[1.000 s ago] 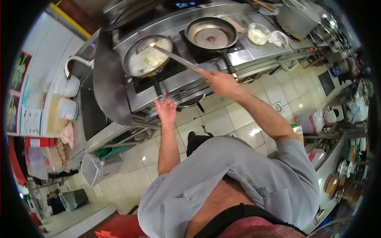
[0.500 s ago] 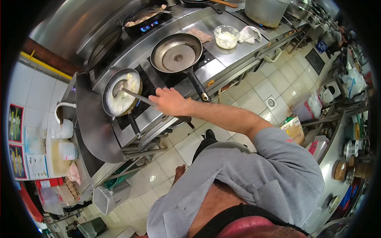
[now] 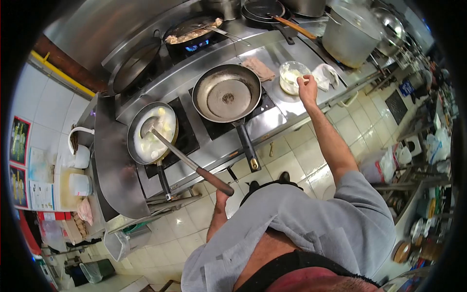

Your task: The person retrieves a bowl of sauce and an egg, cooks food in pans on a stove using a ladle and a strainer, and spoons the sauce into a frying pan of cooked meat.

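Observation:
My right hand (image 3: 307, 88) is at the near right edge of a clear bowl (image 3: 291, 92) of white food, fingers pinched together; what they hold is too small to make out. A ladle (image 3: 177, 152) rests with its head in the left pan (image 3: 134, 152), which contains white liquid with pale pieces. Its brown handle sticks out over the stove's front edge. Low beside my body, my left hand (image 3: 221, 198) is partly hidden behind that handle end, its fingers not clear. An empty dark pan (image 3: 199, 100) sits on the middle burner.
Behind, a pan (image 3: 171, 39) of food stands over a blue flame. A pinkish cloth (image 3: 259, 69) and a white cloth (image 3: 326, 77) flank the bowl. A large pot (image 3: 350, 39) stands at the back right. Pan handles overhang the stove's front edge.
My right hand has let go of the ladle and moved right to the bowl. The ladle now leans in the left pan. My left hand, earlier near that pan's handle, is down beside my body.

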`<state>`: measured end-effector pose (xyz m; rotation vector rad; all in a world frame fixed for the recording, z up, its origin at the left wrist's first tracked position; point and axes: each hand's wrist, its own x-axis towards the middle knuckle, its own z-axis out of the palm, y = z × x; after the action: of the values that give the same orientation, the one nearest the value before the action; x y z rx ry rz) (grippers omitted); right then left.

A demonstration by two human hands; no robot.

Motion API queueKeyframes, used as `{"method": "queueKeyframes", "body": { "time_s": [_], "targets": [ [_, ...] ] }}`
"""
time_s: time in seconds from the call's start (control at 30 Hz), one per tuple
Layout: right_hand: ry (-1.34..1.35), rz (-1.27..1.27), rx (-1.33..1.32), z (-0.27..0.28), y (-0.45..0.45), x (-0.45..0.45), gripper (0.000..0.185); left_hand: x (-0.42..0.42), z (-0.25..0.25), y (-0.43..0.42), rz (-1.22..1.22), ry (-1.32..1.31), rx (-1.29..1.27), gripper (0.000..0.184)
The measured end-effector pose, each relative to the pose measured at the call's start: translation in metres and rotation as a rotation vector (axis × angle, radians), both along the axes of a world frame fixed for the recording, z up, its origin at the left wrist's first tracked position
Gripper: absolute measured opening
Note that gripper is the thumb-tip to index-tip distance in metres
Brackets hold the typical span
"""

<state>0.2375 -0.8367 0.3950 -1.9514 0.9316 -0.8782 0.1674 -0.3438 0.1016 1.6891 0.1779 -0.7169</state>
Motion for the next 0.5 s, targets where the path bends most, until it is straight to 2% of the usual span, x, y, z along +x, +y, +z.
{"method": "queueKeyframes", "body": {
  "time_s": [0.07, 0.1, 0.13, 0.2, 0.27, 0.33, 0.37, 0.4, 0.43, 0.47, 0.5],
  "targets": [
    [-0.054, 0.111, -0.267, 0.01, -0.007, 0.027, 0.034, -0.003, -0.058, 0.006, 0.012, -0.011, 0.204, 0.018],
    [-0.086, 0.204, -0.268, 0.021, -0.006, 0.038, 0.036, -0.006, -0.032, 0.005, 0.185, 0.302, -0.181, 0.028],
    [-0.083, 0.262, -0.334, 0.023, -0.006, 0.05, 0.038, -0.026, -0.011, -0.008, 0.109, 0.181, 0.237, 0.028],
    [-0.093, 0.34, -0.408, 0.034, -0.01, 0.077, 0.04, -0.04, -0.032, -0.002, 0.18, 0.279, 0.278, 0.029],
    [0.08, 0.551, -0.484, 0.045, -0.008, 0.098, 0.046, -0.069, -0.014, -0.022, 0.302, 0.287, 0.268, 0.03],
    [0.065, 0.617, -0.527, 0.054, -0.008, 0.124, 0.05, -0.088, -0.017, -0.036, 0.413, 0.268, 0.247, 0.033],
    [0.067, 0.659, -0.57, 0.058, -0.007, 0.135, 0.053, -0.105, -0.044, -0.031, 0.233, 0.033, 0.26, 0.033],
    [0.056, 0.681, -0.569, 0.06, -0.005, 0.148, 0.053, -0.112, -0.034, -0.043, 0.051, -0.198, 0.274, 0.033],
    [0.067, 0.711, -0.619, 0.064, -0.003, 0.163, 0.057, -0.12, -0.026, -0.059, 0.193, 0.006, 0.285, 0.032],
    [0.076, 0.739, -0.668, 0.067, 0.0, 0.177, 0.06, -0.123, 0.009, -0.084, 0.334, 0.211, 0.289, 0.031],
    [0.108, 0.758, -0.657, 0.073, 0.004, 0.19, 0.062, -0.134, -0.026, -0.076, 0.302, 0.248, 0.136, 0.031]
  ]
}}
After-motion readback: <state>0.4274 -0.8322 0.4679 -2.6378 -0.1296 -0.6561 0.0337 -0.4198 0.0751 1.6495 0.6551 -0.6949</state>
